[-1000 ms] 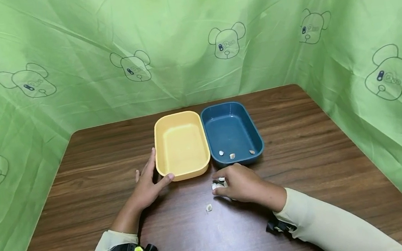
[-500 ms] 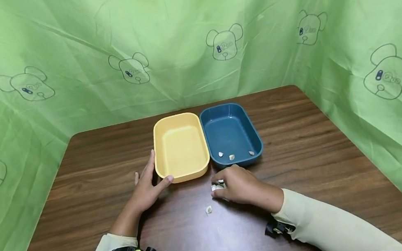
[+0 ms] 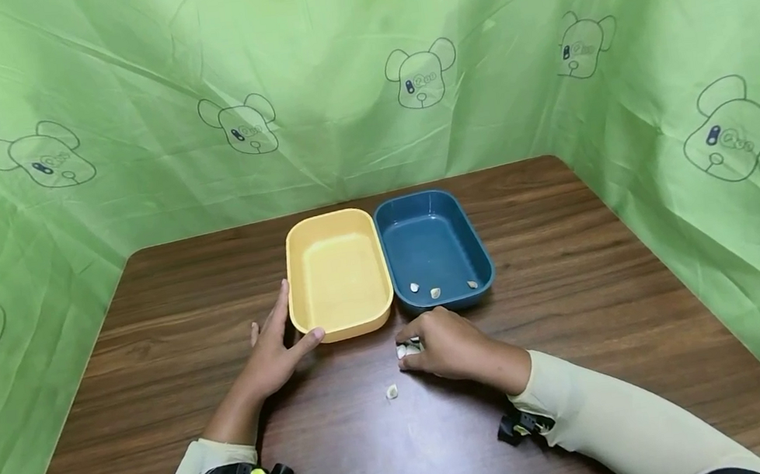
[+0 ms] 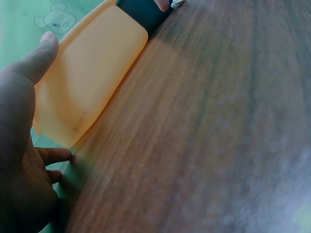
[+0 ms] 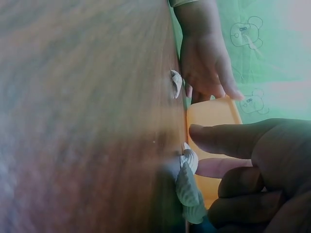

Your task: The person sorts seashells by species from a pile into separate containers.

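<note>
Two trays: yellow tray [image 3: 337,273] touched by the flat left hand [image 3: 274,355]; blue tray [image 3: 432,245] has three shells [image 3: 435,292]. Right hand [image 3: 444,343] pinches shells [image 5: 187,187], clearly seen only from the right wrist.

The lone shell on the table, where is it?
In the head view the lone shell lies on the table, just left of the right hand, nearer the person than both trays.

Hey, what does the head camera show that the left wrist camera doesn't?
Only the head view shows three small white shells inside the dark blue plastic tray, a loose shell on the table, and the right hand over more shells.
Only the left wrist view shows the yellow tray's outer wall close up.
Both show the left hand touching the yellow plastic tray on the brown wooden table.
</note>
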A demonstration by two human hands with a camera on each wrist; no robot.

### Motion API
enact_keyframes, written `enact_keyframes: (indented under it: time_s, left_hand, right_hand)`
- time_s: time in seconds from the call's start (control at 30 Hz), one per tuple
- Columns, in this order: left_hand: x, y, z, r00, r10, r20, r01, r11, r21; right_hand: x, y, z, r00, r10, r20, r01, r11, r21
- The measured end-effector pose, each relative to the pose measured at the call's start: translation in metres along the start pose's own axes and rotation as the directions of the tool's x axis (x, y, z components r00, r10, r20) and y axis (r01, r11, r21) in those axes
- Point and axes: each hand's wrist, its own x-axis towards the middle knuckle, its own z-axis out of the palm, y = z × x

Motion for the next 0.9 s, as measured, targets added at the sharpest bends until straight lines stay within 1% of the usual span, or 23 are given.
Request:
enact_keyframes:
  time_s: [0.23,0.47,0.67,0.9]
  left_hand:
    - [-0.0004,0.0000,0.0000,1.000,-0.006,0.001,0.006,1.000,0.008]
    - [0.0004,-0.0003,-0.0010,1.000,0.000,-0.001,0.000,1.000,0.006]
    - [0.0012,0.0015,-0.0010,1.000,0.007,-0.006,-0.007,1.000,0.011]
    - [0.0001,0.0009,-0.0005,1.000,0.000,-0.006,0.000,1.000,0.009]
  right_hand:
    - [0.0019,0.0006,0.0013,1.000,0.023,0.017,-0.023,1.000,-0.013]
    - [0.0045,0.0000,0.0028,1.000,-0.002,0.006,0.003,0.999,-0.038]
    - [0.0039,-0.0013,0.0035,1.000,0.002,0.009,-0.002,0.999,-0.050]
    - [0.0027,-0.0026,0.0045,1.000,-0.006,0.011,0.007,0.998,-0.058]
